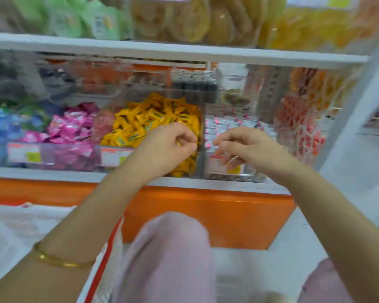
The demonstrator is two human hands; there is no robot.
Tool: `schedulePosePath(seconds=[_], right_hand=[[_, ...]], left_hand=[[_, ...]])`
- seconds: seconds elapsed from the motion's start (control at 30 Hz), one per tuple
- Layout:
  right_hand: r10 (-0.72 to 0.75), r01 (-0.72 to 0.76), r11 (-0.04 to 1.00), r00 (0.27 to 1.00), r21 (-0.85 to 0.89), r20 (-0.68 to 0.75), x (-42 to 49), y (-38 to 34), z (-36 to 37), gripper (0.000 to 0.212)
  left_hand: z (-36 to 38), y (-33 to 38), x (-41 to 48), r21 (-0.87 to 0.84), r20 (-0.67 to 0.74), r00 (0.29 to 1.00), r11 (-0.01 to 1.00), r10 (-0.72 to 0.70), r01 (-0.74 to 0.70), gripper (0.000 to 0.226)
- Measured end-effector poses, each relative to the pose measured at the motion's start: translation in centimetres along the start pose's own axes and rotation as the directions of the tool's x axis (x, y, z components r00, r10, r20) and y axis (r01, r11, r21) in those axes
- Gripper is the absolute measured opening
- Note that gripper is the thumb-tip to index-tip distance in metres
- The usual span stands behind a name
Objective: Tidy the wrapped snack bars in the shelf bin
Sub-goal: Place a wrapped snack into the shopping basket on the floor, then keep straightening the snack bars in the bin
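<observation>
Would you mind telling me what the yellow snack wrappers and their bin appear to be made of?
The yellow snack wrappers look like glossy plastic film: crinkled, with bright highlights. The bin seems clear rigid plastic, since the contents show through its flat walls.

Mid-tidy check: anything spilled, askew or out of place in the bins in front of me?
Nothing spilled on the shelf ledge. The yellow bars lie jumbled at all angles, heaped high toward the back of their bin. Blur hides finer faults.
</observation>
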State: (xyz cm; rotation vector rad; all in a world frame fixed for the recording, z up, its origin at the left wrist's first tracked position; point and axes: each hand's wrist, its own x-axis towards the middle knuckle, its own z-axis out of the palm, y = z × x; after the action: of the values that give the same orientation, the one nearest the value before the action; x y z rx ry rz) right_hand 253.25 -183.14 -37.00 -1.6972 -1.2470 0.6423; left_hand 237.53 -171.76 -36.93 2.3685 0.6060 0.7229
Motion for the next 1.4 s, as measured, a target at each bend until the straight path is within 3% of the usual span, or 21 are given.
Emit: schedulePosePath(seconds=[0.17, 0.27, 0.4, 0.57, 0.63, 0.73, 0.83, 0.93, 1.03, 1.13, 1.2, 1.3, 1.4], right_hand=[[-0.023, -0.027, 0.987, 0.954, -0.160, -0.300, -1.7, 3.0, -7.2, 0.014], [-0.095, -0.040, 0.938, 0.925, -0.345, -0.368, -0.7, 4.2, -10.0, 0.011], [-0.168, -0.038, 0.796, 0.945, -0.604, -0.280, 1.5, 5.0, -11.9, 0.016], [-0.144, 0.051, 0.745, 0.986, -0.665, -0.086, 2.5, 5.7, -12.5, 0.009], [-0.154, 0.093, 0.695, 0.988, -0.713, -0.021, 2.7, 6.0, -12.8, 0.013], [-0.141, 0.067, 0.492, 0.990, -0.868, -0.003, 2.9, 6.7, -12.4, 0.015], [-0.120, 0.051, 0.492, 0.993, -0.869, -0.010, 2.9, 6.8, -12.2, 0.009], [-0.188, 0.086, 0.652, 0.981, -0.753, -0.051, 3.0, 5.8, -12.9, 0.011], [-0.267, 0.075, 0.854, 0.913, -0.515, -0.310, 3.2, 4.7, -13.5, 0.016], [-0.220, 0.158, 0.975, 0.804, -0.159, -0.552, 3.1, 4.4, -13.0, 0.021], [-0.105, 0.203, 0.975, 0.773, 0.088, -0.626, 2.9, 4.8, -12.4, 0.018], [0.053, 0.231, 0.892, 0.800, 0.388, -0.597, 2.8, 5.4, -11.4, 0.018], [0.111, 0.241, 0.783, 0.853, 0.574, -0.510, 2.7, 5.7, -10.9, 0.015]], left_hand=[[5.6, 4.3, 6.6, 0.153, -0.022, 0.989, 0.978, 0.148, -0.143, 0.017], [9.0, 4.4, 9.9, 0.276, 0.037, 0.986, 0.947, 0.162, -0.166, 0.024], [11.7, 3.4, 12.2, 0.377, 0.207, 0.961, 0.892, 0.181, -0.250, 0.037], [13.5, 1.8, 12.5, 0.510, 0.395, 0.915, 0.810, 0.079, -0.290, 0.041], [13.9, 1.4, 12.4, 0.549, 0.396, 0.916, 0.783, 0.064, -0.292, 0.043], [13.9, 1.0, 12.4, 0.546, 0.375, 0.923, 0.785, 0.084, -0.293, 0.046], [13.7, 1.1, 12.3, 0.494, 0.357, 0.927, 0.820, 0.111, -0.288, 0.051], [13.2, 1.5, 12.1, 0.325, 0.214, 0.955, 0.907, 0.206, -0.269, 0.046], [12.4, 1.9, 11.7, 0.088, 0.050, 0.969, 0.965, 0.242, -0.245, 0.039], [11.9, 2.1, 11.5, 0.002, 0.059, 0.974, 0.975, 0.220, -0.221, 0.041], [11.7, 2.0, 11.5, -0.017, 0.039, 0.980, 0.981, 0.195, -0.195, 0.037], [11.2, 1.9, 11.6, -0.106, -0.024, 0.990, 0.984, 0.138, -0.140, 0.021], [10.6, 1.9, 11.7, -0.412, -0.025, 1.000, 0.911, -0.014, 0.003, 0.013]])
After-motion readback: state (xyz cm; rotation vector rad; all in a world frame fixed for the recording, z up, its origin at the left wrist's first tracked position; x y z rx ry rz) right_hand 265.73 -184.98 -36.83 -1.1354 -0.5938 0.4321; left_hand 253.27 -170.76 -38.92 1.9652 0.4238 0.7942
